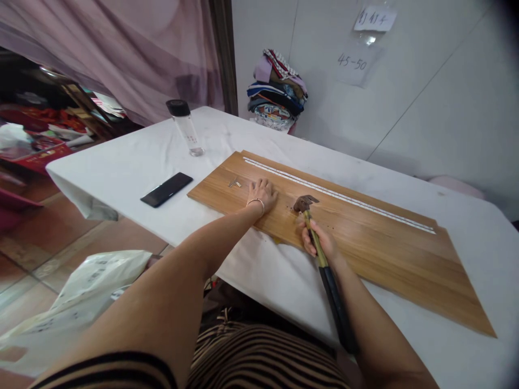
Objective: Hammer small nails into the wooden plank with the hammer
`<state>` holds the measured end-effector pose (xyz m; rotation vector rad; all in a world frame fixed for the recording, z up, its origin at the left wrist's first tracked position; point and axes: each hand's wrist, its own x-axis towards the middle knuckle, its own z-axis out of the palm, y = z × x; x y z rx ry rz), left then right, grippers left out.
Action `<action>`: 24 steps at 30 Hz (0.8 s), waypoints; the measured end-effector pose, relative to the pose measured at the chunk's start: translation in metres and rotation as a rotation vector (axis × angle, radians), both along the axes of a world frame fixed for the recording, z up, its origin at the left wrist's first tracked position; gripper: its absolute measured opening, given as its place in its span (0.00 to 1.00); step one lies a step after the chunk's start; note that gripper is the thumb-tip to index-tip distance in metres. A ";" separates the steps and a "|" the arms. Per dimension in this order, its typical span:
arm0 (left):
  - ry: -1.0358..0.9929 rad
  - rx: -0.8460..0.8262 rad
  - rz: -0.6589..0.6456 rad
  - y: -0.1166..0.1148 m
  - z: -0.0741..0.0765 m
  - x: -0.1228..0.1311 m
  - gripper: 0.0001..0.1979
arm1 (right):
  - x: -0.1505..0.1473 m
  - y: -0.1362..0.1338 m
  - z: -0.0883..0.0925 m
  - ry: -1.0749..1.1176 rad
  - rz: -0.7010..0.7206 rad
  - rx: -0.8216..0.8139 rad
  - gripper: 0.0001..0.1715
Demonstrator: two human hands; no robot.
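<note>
My right hand [318,237] is wrapped round the upper handle of a claw hammer [331,292], close below its rusty head. The hammer's head is at the surface of a long wooden board [389,243]; whether it touches cannot be made out. My left hand [263,193] lies flat on the board, fingers stretched out, left of the hammer head. A few small metal nails or screws [235,183] lie on the board just left of that hand. Small dark marks dot the wood around the hammer head. Two white measuring strips [336,193] run along the board's far side.
The board rests on a table with a white cloth [133,146]. A black phone [167,189] and a clear bottle with a black lid [186,129] stand left of the board. Folded clothes [278,92] are piled against the wall. A plastic bag [81,302] is at lower left.
</note>
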<state>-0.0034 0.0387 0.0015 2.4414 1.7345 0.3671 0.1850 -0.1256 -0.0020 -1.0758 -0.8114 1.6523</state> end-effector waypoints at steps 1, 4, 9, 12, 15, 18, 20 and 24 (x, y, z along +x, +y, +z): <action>-0.001 0.001 0.000 0.000 0.000 0.000 0.20 | 0.000 0.000 0.000 0.001 -0.002 0.005 0.25; -0.010 0.000 -0.003 0.000 0.000 0.000 0.20 | 0.000 0.000 0.001 0.004 -0.015 0.025 0.26; -0.013 -0.008 -0.003 0.000 0.001 0.000 0.20 | 0.000 0.000 0.000 -0.008 -0.005 0.003 0.25; -0.012 0.000 -0.003 0.000 0.000 0.000 0.20 | 0.000 0.000 -0.001 -0.001 -0.015 0.020 0.25; -0.022 0.007 -0.004 0.001 -0.002 0.000 0.20 | 0.000 0.000 -0.001 0.003 -0.019 0.029 0.25; -0.017 0.012 -0.009 0.001 -0.003 0.000 0.20 | 0.000 0.000 -0.001 0.000 -0.004 0.013 0.25; -0.007 0.016 -0.008 0.002 -0.003 0.000 0.20 | 0.000 0.000 0.000 -0.001 0.001 0.011 0.26; -0.001 0.009 -0.002 0.002 -0.003 0.000 0.20 | 0.000 0.000 0.000 0.002 -0.016 0.034 0.28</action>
